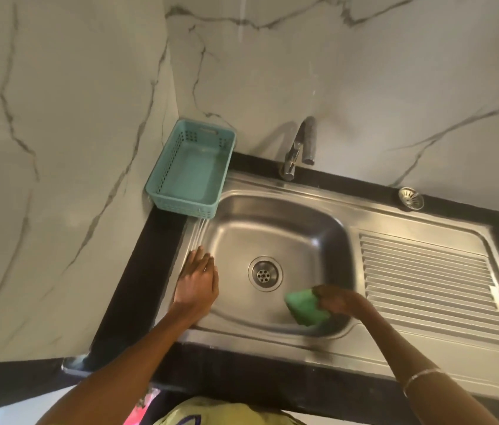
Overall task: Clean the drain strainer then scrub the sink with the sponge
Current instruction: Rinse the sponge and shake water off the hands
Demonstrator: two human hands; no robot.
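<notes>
A steel sink (pixel 276 222) fills the middle of the view, with its open drain hole (pixel 264 273) at the basin's centre. The round metal drain strainer (pixel 411 197) lies on the counter behind the draining board, at the back right. My right hand (pixel 338 300) grips a green sponge (pixel 305 306) against the basin's front right wall. My left hand (pixel 197 279) rests flat on the sink's left rim, fingers straight.
A teal plastic basket (pixel 191 167) stands at the sink's back left corner. The tap (pixel 298 147) rises behind the basin. A ribbed draining board (pixel 426 280) lies to the right. Marble walls close the left and back.
</notes>
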